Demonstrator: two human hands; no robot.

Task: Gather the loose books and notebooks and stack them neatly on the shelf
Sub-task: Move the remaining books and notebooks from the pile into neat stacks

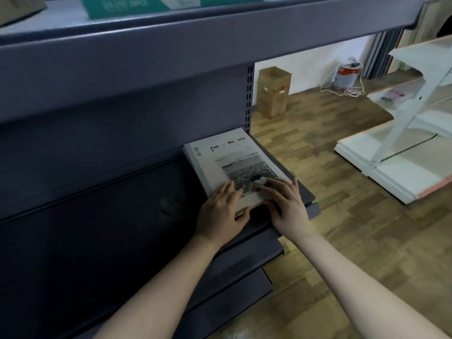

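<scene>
Book stack (215, 159) at shelf's (102, 206) right edge — left hand (221, 212) and right hand (287, 205) press flat-fingered — room leftward.

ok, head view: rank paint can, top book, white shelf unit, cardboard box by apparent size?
1. white shelf unit, cropped at the frame edge
2. top book
3. cardboard box
4. paint can
The book is nearest the camera, so this is apparent size only.

left hand (220, 211) bare | right hand (288, 206) bare | both forearms (171, 277) bare
</scene>
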